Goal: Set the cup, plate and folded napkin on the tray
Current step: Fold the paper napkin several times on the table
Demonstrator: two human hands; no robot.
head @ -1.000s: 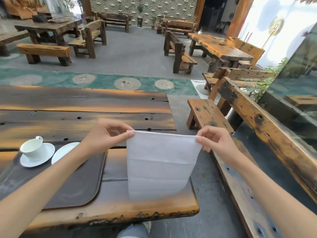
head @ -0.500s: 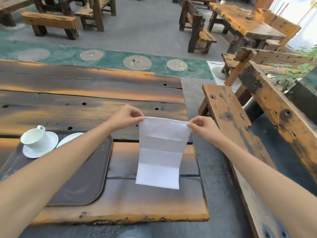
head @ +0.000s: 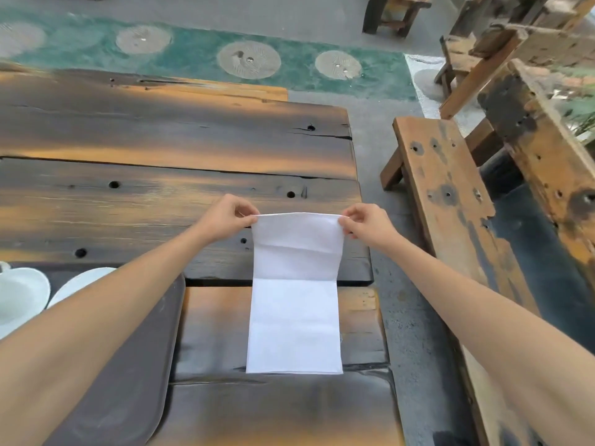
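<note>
Dark plank table (head: 180, 201) outdoors, white napkin (head: 294, 304) lying just right of the tray (head: 135, 381), your left hand (head: 225, 217) and right hand (head: 367, 225) each pinching a far corner, plate (head: 74, 283) on tray's far left edge, bare planks beyond the napkin.

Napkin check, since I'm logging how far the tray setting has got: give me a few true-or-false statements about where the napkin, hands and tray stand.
1. Both hands pinch the napkin by its top corners. True: left hand, right hand.
2. The napkin lies on the tray. False: it is over the bare table, right of the tray.
3. The napkin is crumpled into a ball. False: it is spread flat, with crease lines.
4. White dishes sit at the tray's left end. True.
5. A bench stands right of the table. True.
</note>
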